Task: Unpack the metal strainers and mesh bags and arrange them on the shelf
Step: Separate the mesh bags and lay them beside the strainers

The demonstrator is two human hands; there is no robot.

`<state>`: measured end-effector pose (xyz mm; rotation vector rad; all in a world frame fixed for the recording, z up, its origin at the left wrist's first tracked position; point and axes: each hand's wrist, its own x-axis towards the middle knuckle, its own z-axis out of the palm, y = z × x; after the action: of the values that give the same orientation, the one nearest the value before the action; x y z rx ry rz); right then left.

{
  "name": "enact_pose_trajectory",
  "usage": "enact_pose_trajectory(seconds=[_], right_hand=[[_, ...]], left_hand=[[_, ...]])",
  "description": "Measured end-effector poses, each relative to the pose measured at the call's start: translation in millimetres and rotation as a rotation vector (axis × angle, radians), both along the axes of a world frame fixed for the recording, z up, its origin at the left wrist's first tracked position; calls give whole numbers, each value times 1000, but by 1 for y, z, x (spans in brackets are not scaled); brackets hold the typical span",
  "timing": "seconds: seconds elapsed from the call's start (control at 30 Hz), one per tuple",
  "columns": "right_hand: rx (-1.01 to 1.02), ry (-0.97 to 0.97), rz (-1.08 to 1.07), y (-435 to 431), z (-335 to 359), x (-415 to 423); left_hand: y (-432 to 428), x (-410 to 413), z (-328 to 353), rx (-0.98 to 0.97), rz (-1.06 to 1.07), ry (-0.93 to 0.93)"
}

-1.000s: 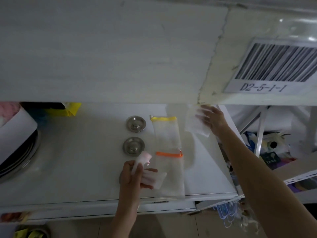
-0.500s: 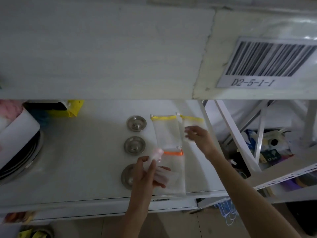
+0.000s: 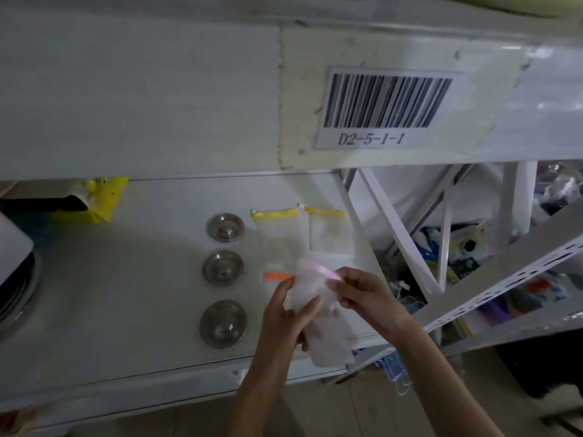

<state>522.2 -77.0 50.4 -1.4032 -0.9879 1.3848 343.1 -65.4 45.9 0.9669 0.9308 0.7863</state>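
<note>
The pink-edged mesh bag (image 3: pixel 310 298) is blurring between the left hand (image 3: pixel 285 323) and right hand (image 3: pixel 366 298) — its weave is not showing. The hands and that bag are covering most of the orange-trimmed bag (image 3: pixel 277 275), leaving only 1 strip of trim. At the far left, stacked plates (image 3: pixel 15 291) are running off the frame edge. The clutter (image 3: pixel 454 247) past the right shelf braces is too dim and small to identify.
</note>
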Motion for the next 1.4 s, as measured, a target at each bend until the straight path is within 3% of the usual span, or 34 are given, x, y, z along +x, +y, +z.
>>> enact_pose_trajectory(seconds=[0.13, 0.3, 0.43, 0.53, 0.67, 0.9, 1.0, 1.1, 1.2, 1.3, 1.4], right_hand=[[20, -224, -138, -1, -1, 31], [67, -882, -90, 20, -21, 58], [-57, -1092, -62, 51, -56, 68], [-184, -1153, 9, 62, -71, 62], [-147, -1220, -18, 65, -74, 54], [-39, -1391, -62, 58, -67, 38], [29, -1367, -36, 66, -49, 20], [109, -1291, 72, 72, -35, -11], [149, -1237, 266, 73, -33, -48], [200, -1244, 449, 68, -41, -83], [211, -1175, 605, 60, -53, -111]], left_hand=[[-5, 1, -10, 8, -38, 105], [-13, 17, -36, 72, -66, 267], [-18, 27, -54, 115, -102, 395], [-25, 25, -61, 127, -137, 482], [-27, 10, -63, 135, -163, 581], [-11, -21, -52, 417, -212, 910], [5, -33, -45, 557, -228, 1092], [23, -51, -38, 683, -216, 1353], [31, -75, -45, 658, -204, 1517], [34, -101, -63, 611, -145, 1556], [37, -117, -72, 533, -219, 1559]])
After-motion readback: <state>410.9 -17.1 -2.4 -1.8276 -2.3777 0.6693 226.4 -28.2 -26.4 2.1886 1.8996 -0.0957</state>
